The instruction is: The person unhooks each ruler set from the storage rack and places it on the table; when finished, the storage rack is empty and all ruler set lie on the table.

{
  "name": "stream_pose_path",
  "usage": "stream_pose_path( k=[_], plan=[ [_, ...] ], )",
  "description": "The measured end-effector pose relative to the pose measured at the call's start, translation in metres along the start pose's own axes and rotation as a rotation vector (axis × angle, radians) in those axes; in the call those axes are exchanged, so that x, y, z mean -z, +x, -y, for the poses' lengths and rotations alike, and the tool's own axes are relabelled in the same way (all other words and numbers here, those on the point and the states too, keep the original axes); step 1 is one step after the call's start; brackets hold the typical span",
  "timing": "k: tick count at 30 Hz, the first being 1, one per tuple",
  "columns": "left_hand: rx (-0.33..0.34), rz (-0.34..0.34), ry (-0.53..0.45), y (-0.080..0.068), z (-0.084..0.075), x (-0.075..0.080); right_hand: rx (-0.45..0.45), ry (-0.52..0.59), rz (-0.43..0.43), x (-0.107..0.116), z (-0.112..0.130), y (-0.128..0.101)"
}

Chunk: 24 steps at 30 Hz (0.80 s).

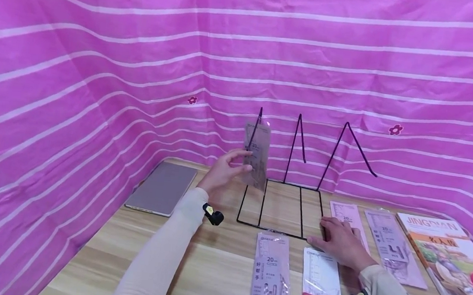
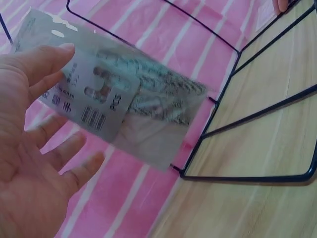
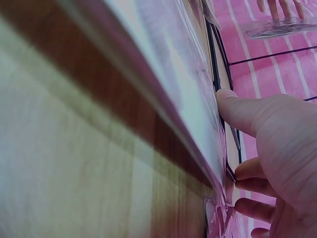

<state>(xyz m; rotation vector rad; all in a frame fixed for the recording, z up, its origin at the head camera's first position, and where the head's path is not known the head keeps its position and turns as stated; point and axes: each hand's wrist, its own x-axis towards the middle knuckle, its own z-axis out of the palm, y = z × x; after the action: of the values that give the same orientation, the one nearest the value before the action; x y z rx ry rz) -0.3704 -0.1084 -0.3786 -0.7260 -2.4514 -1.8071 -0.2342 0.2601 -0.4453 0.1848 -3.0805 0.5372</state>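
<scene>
A: Left hand (image 1: 224, 171) up, thumb and fingers pinching a clear ruler-set packet (image 1: 256, 154), held upright above the left end of the black wire book rack (image 1: 282, 209).

B: And the right hand (image 1: 341, 242)?

A: Flat, fingers relaxed, resting on the tabletop (image 1: 215, 270) at the rack's right corner, gripping nothing, more ruler packets (image 1: 271, 276) beside it.

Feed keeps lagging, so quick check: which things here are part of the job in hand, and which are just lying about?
In hand:
left hand holding ruler pack
wire rack, right hand at its corner
other ruler packs on table

Lying about:
grey tablet
picture book
</scene>
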Motion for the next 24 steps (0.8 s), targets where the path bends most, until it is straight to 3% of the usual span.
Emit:
stream_pose_path(
  k=[5, 16, 21, 24],
  plan=[
    [0.017, -0.017, -0.018, -0.007, -0.002, -0.004, 0.016, 0.008, -0.002, -0.002, 0.001, -0.002],
    [-0.113, -0.106, 0.097, -0.023, -0.011, -0.016, 0.044, 0.007, -0.037, -0.001, 0.001, -0.004],
    [-0.18, -0.09, 0.129, -0.037, -0.019, -0.014, 0.043, 0.011, -0.034, -0.002, 0.0, -0.003],
    [-0.181, -0.076, 0.143, -0.049, -0.025, -0.012, 0.043, 0.014, -0.041, -0.001, 0.0, -0.002]
  ],
)
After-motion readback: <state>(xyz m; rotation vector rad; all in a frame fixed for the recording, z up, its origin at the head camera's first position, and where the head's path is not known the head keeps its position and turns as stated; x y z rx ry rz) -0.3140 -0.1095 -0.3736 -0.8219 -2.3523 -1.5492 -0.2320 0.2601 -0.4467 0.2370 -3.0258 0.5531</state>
